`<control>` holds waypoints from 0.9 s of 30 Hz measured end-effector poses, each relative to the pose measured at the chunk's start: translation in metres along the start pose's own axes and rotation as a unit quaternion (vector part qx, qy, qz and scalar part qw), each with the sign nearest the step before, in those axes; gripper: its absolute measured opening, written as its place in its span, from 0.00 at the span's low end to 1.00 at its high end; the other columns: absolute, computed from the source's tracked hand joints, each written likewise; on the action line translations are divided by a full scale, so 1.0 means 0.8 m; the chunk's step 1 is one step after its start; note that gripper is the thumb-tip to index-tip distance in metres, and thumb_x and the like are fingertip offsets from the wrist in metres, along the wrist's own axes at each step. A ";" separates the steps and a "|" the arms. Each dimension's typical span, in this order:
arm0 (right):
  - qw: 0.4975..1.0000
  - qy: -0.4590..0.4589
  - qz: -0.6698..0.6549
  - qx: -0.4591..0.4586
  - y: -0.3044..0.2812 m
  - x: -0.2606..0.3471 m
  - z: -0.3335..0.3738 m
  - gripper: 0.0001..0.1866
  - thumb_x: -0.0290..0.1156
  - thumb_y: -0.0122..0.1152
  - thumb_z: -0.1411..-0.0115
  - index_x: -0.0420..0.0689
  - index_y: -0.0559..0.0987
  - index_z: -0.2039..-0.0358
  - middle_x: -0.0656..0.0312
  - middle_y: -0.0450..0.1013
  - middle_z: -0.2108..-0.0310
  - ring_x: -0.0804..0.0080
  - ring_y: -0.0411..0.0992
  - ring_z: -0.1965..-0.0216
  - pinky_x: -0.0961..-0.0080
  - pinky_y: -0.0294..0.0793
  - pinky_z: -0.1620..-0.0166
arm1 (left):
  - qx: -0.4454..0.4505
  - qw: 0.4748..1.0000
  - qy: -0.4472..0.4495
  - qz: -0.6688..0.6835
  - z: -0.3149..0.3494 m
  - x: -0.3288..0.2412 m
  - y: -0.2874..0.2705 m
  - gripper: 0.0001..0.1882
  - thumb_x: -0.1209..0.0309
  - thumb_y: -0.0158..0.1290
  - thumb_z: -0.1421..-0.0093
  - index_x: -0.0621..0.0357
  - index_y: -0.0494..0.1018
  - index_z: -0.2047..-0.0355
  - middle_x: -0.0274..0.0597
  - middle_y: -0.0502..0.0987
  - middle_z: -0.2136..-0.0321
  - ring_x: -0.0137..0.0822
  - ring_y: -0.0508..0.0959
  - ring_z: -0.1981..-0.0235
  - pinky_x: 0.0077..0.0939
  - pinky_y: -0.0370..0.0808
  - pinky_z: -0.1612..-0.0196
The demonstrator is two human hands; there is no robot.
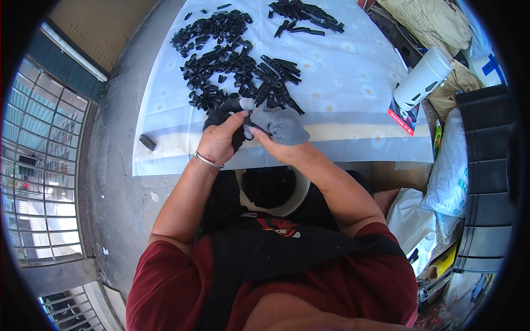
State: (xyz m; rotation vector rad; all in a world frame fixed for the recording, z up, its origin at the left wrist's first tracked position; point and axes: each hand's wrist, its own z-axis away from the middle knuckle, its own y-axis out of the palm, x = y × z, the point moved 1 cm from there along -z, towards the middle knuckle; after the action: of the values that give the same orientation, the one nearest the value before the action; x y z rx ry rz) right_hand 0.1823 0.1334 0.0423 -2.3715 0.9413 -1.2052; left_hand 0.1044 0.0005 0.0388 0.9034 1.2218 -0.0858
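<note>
Both hands meet over the near part of the table, fingertips together. My left hand (218, 138), partly covered by a dark glove with grey fingertips, has its fingers closed. Against it, my right hand (281, 128) in a grey fabric glove pinches inward, thumb out and bare. Whatever sits between the fingertips is dark and mostly hidden, so I cannot tell what it is. Just beyond the hands lie long black ribbed strips (280, 71). Left of those spreads a heap of small black pieces (212, 71), which look like plastic.
A patterned white cloth (353, 88) covers the table. More black strips (309, 15) lie at the far side. A white cup (424, 77) stands right, a small black object (147, 142) left. Below the table edge is a round pale container (301, 193) with black contents. Bags (447, 171) crowd the right.
</note>
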 end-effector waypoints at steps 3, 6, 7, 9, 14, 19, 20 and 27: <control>0.998 -0.017 -0.010 -0.065 0.005 -0.007 0.005 0.10 0.29 0.58 0.52 0.42 0.75 0.67 0.56 0.72 0.73 0.58 0.70 0.71 0.67 0.68 0.67 | 0.009 1.000 0.001 0.021 0.004 0.008 0.005 0.08 0.75 0.49 0.45 0.63 0.71 0.64 0.39 0.74 0.68 0.29 0.74 0.68 0.20 0.72 0.65; 0.999 -0.016 0.020 -0.033 -0.001 -0.006 0.006 0.11 0.28 0.59 0.54 0.44 0.75 0.66 0.57 0.72 0.70 0.59 0.70 0.70 0.67 0.68 0.66 | 0.015 1.000 -0.019 0.007 0.010 0.008 0.013 0.10 0.71 0.50 0.43 0.63 0.71 0.63 0.40 0.75 0.67 0.29 0.75 0.68 0.21 0.72 0.64; 0.999 -0.019 0.014 -0.045 -0.001 -0.006 0.008 0.12 0.27 0.59 0.54 0.45 0.75 0.66 0.57 0.72 0.70 0.59 0.70 0.70 0.67 0.67 0.66 | 0.013 0.999 -0.017 -0.032 0.011 0.009 0.013 0.11 0.69 0.49 0.43 0.64 0.71 0.63 0.39 0.75 0.68 0.29 0.74 0.69 0.20 0.71 0.65; 0.998 -0.020 0.008 -0.056 -0.001 -0.006 0.011 0.12 0.27 0.59 0.54 0.46 0.76 0.66 0.58 0.72 0.70 0.60 0.70 0.70 0.67 0.67 0.66 | 0.008 0.997 -0.017 -0.070 0.013 0.009 0.011 0.13 0.66 0.48 0.42 0.65 0.71 0.63 0.38 0.75 0.70 0.28 0.74 0.71 0.19 0.71 0.66; 0.977 -0.098 0.187 -0.019 -0.013 0.010 0.005 0.13 0.30 0.60 0.56 0.46 0.76 0.66 0.59 0.72 0.70 0.62 0.69 0.71 0.69 0.67 0.66 | 0.036 0.920 0.085 -0.381 0.020 0.002 0.014 0.17 0.61 0.42 0.39 0.65 0.71 0.64 0.39 0.73 0.80 0.28 0.67 0.79 0.21 0.67 0.73; 0.981 -0.087 0.167 -0.036 -0.019 0.020 0.008 0.12 0.31 0.59 0.56 0.50 0.77 0.67 0.63 0.73 0.71 0.65 0.70 0.69 0.68 0.68 0.66 | 0.066 0.926 0.070 -0.366 0.025 -0.005 0.018 0.18 0.60 0.42 0.39 0.65 0.71 0.66 0.40 0.72 0.81 0.29 0.68 0.80 0.21 0.67 0.74; 0.981 -0.097 0.160 -0.045 -0.020 0.021 0.008 0.12 0.31 0.59 0.56 0.50 0.77 0.67 0.63 0.73 0.71 0.65 0.70 0.69 0.68 0.68 0.66 | 0.078 0.932 0.056 -0.350 0.024 -0.005 0.014 0.18 0.60 0.43 0.39 0.63 0.70 0.63 0.37 0.73 0.78 0.25 0.69 0.80 0.18 0.66 0.77; 0.990 -0.063 0.107 -0.060 -0.017 0.013 0.013 0.14 0.32 0.61 0.57 0.48 0.77 0.66 0.61 0.73 0.70 0.63 0.70 0.68 0.68 0.68 0.64 | 0.037 0.947 0.003 -0.318 0.029 -0.002 0.012 0.14 0.64 0.41 0.40 0.62 0.70 0.64 0.34 0.72 0.78 0.23 0.69 0.81 0.15 0.65 0.81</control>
State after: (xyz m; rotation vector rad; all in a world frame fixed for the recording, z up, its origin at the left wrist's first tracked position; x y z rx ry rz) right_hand 0.2009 0.1360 0.0499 -2.3322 1.2205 -0.9319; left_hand 0.1264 -0.0085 0.0463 0.5405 1.4858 -0.6484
